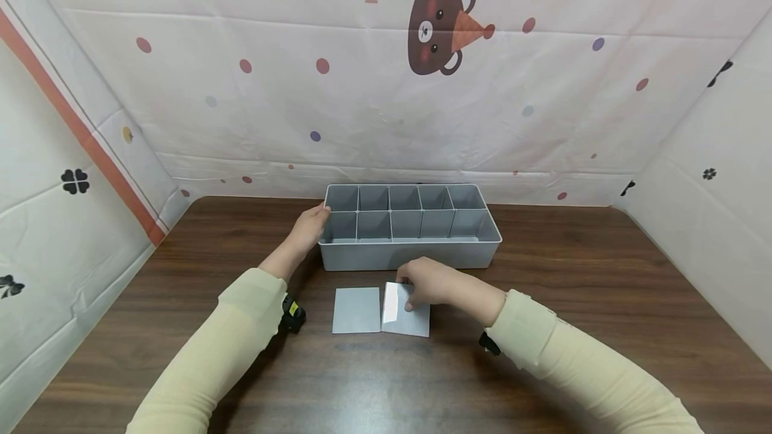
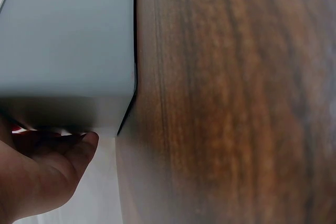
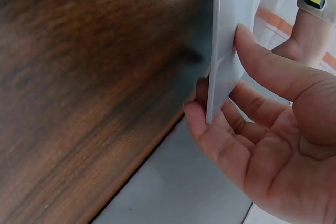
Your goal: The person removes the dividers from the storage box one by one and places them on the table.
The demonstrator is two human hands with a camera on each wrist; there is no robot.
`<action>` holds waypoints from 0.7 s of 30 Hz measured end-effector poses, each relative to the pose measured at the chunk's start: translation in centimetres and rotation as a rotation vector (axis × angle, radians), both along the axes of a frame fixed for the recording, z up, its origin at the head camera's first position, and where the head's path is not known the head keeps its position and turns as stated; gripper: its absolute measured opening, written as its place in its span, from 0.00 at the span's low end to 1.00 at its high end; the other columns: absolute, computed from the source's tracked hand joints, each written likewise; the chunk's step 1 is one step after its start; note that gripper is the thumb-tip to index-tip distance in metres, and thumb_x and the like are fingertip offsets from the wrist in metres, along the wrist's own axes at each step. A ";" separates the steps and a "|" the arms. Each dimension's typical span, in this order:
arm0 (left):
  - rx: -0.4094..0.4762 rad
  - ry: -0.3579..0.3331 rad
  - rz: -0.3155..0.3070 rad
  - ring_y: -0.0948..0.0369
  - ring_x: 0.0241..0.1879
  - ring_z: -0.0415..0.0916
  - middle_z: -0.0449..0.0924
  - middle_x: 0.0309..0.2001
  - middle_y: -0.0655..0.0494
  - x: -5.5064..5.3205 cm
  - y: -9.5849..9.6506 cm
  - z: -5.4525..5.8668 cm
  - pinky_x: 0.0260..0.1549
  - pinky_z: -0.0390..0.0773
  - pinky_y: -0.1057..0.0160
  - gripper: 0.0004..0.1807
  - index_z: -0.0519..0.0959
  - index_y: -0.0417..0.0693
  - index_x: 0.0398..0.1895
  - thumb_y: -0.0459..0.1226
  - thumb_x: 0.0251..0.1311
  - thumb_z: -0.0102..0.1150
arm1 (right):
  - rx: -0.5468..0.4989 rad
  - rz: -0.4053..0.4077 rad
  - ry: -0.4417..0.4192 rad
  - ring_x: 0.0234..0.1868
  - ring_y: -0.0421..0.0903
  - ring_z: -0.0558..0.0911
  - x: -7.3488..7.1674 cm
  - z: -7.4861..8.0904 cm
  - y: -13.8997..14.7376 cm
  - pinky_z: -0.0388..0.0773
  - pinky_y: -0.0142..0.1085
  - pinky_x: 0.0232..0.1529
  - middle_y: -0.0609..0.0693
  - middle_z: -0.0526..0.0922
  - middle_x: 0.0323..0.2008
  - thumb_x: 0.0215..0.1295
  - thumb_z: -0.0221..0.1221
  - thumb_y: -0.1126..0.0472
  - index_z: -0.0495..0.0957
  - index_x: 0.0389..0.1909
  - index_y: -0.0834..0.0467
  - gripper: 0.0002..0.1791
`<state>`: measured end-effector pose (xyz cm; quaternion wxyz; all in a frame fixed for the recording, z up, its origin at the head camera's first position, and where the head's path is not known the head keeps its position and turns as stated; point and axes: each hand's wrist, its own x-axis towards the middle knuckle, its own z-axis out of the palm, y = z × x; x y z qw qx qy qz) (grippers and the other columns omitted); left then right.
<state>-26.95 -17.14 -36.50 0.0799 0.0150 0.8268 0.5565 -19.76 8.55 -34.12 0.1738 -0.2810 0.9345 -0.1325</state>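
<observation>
A grey storage box (image 1: 410, 256) with two rows of compartments stands on the table. My left hand (image 1: 310, 225) grips its left end near the rim; in the left wrist view that hand (image 2: 50, 166) lies against the end wall, part of its fingers hidden. In front of the box, my right hand (image 1: 425, 281) pinches a thin grey square panel (image 1: 398, 320) between thumb and fingers. Its far edge is tilted up off the table. The right wrist view shows the panel (image 3: 226, 61) edge-on, thumb on one face and fingertips at its lower edge.
A second grey square panel (image 1: 356, 311) lies flat just left of the held one. Brown wooden table (image 1: 591, 300) extends on both sides. Behind the box rises a white patterned cloth (image 1: 362, 112), and similar cloth hangs at the left and right.
</observation>
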 end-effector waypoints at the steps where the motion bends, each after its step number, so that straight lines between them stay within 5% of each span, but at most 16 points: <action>1: 0.002 0.000 -0.001 0.45 0.84 0.39 0.42 0.83 0.38 0.0 0.0 0.0 0.83 0.45 0.45 0.31 0.45 0.30 0.80 0.41 0.84 0.27 | 0.006 0.006 0.006 0.37 0.44 0.77 0.0 -0.1 0.0 0.80 0.38 0.44 0.53 0.86 0.37 0.51 0.77 0.66 0.84 0.44 0.64 0.19; 8: 0.013 0.005 -0.004 0.45 0.84 0.39 0.42 0.83 0.39 0.0 -0.1 -0.1 0.83 0.45 0.45 0.31 0.45 0.31 0.80 0.41 0.84 0.27 | 0.027 0.055 0.021 0.46 0.50 0.83 0.1 -0.4 -0.1 0.82 0.44 0.53 0.57 0.87 0.46 0.55 0.75 0.66 0.83 0.52 0.64 0.23; 21: 0.003 0.001 0.006 0.44 0.84 0.41 0.43 0.83 0.38 0.1 0.0 0.0 0.83 0.46 0.45 0.31 0.46 0.31 0.80 0.41 0.83 0.27 | 0.035 0.011 0.082 0.45 0.51 0.82 0.6 -0.9 -0.4 0.83 0.46 0.48 0.57 0.82 0.43 0.57 0.73 0.69 0.83 0.51 0.59 0.20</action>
